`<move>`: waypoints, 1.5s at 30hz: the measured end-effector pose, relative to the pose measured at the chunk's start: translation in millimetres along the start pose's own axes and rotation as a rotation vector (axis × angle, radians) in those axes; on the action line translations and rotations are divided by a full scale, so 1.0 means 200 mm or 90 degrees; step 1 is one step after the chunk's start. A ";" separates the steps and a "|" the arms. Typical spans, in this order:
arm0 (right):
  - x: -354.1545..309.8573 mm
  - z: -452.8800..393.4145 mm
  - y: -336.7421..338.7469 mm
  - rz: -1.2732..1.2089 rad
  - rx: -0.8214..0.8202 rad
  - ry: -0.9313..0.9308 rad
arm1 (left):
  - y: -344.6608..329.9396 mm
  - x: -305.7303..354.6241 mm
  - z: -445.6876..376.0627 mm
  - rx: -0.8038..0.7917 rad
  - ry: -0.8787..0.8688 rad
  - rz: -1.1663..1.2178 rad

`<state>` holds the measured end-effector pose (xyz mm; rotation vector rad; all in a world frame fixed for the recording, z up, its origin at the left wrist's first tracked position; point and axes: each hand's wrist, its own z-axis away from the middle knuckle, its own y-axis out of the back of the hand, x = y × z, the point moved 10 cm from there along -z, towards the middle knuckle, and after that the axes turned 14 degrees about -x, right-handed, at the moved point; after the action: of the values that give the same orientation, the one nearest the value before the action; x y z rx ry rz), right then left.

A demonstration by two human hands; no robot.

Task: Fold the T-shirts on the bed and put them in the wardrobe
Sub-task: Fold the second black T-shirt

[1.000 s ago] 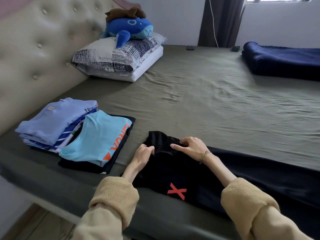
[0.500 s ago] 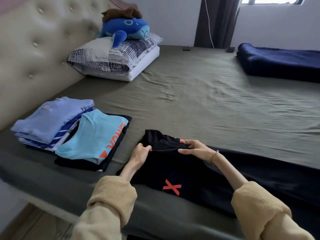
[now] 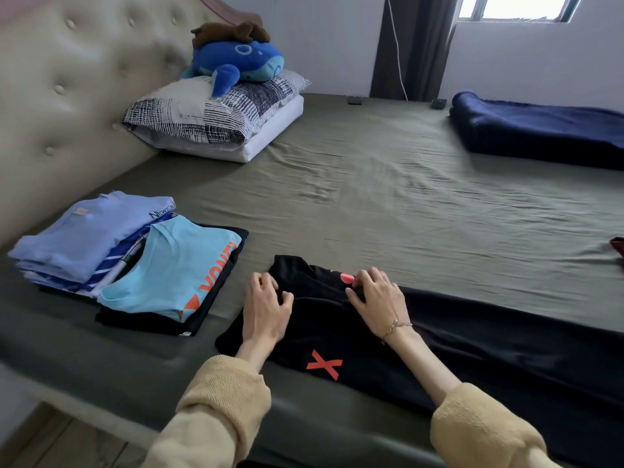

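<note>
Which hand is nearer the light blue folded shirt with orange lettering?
Left. The left hand grips the black T-shirt just right of the light blue shirt. The right hand pinches the same black fabric farther right.

We see both hands resting on the spread T-shirt (image 3: 439, 352) at the bed's (image 3: 388, 204) near edge, the left hand (image 3: 265, 309) and right hand (image 3: 378, 298) near each other. Left of our fingers (image 3: 270, 282) lies a folded stack (image 3: 175, 275), with a second stack (image 3: 84, 238) touching it further left, by the headboard (image 3: 67, 96). Beyond the fingers, far left, pillows (image 3: 216, 119) carry a plush toy (image 3: 236, 60). Far right and behind lies a folded blanket (image 3: 540, 130).
</note>
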<state>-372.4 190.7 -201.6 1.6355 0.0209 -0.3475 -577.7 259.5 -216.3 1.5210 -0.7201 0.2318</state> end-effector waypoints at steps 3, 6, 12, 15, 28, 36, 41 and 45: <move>-0.12 0.03 -0.02 -0.017 -0.025 0.100 | 0.00 0.14 0.02 0.014 -0.077 -0.098; -0.21 0.06 -0.20 0.017 -0.211 0.157 | -0.20 0.30 0.02 -0.191 -0.193 -0.140; -0.12 0.11 -0.32 0.120 -0.286 0.123 | -0.39 0.22 0.11 -0.361 -0.182 -0.256; -0.03 0.13 -0.29 0.081 -0.283 0.071 | -0.38 0.19 0.10 -0.355 -0.138 -0.298; 1.06 0.65 -0.04 -0.034 -0.267 -0.294 | -0.76 0.85 0.38 -0.389 -0.324 -0.342; 1.53 1.02 0.09 0.003 -0.248 -0.381 | -1.09 1.30 0.63 -0.483 -0.410 -0.320; 1.67 1.10 0.14 0.005 -0.175 -0.445 | -1.22 1.49 0.72 -0.485 -0.427 -0.320; 1.71 1.18 0.29 -0.004 0.005 -0.538 | -1.29 1.61 0.78 -0.500 -0.447 -0.308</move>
<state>-84.0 -112.2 -239.6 1.3870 -0.6101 -1.0161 -226.4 -2.5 -264.8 0.9384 -0.8169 -0.8981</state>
